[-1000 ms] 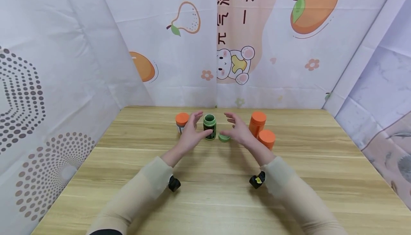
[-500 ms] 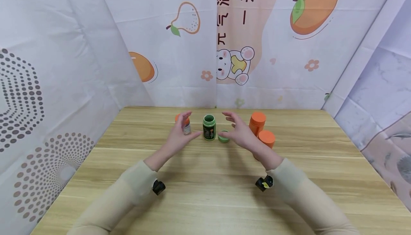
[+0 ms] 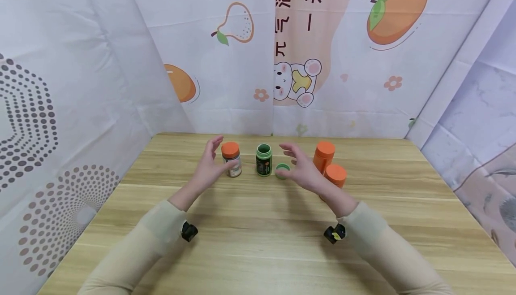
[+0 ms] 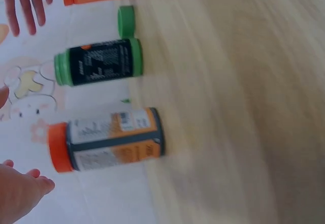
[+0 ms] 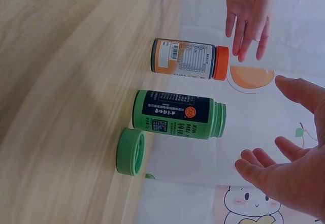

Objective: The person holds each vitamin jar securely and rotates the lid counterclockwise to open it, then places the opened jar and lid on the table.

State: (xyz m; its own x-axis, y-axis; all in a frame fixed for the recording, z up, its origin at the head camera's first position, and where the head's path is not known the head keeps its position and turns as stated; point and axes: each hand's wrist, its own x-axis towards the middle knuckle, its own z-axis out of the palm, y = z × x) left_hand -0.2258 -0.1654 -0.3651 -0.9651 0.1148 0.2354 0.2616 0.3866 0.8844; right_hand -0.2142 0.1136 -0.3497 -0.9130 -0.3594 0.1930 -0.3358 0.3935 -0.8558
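Observation:
My left hand [image 3: 209, 168] hovers at the left side of a white-and-orange labelled jar [image 3: 234, 166] with an orange lid, thumb and fingers spread apart and holding nothing. To the right of that jar stands a green jar [image 3: 264, 164] with a black label and an uncovered mouth. Its green cap [image 5: 130, 152] rests on the table beside it. My right hand [image 3: 301, 169] is over the cap in the head view, its thumb overlapping the cap, fingers loosely bent around air. In the right wrist view this hand [image 5: 289, 168] is apart from the green jar and cap.
Two orange bottles with orange lids, a rear one [image 3: 324, 155] and a front one [image 3: 335, 175], stand right of my right hand, partly hidden by it. The wooden table [image 3: 258, 250] ends at a printed curtain [image 3: 225, 120] behind the jars.
My left hand has moved left, from beside the green jar to the left side of the orange-lidded jar, which now shows more fully. The right hand has stayed nearly in place.

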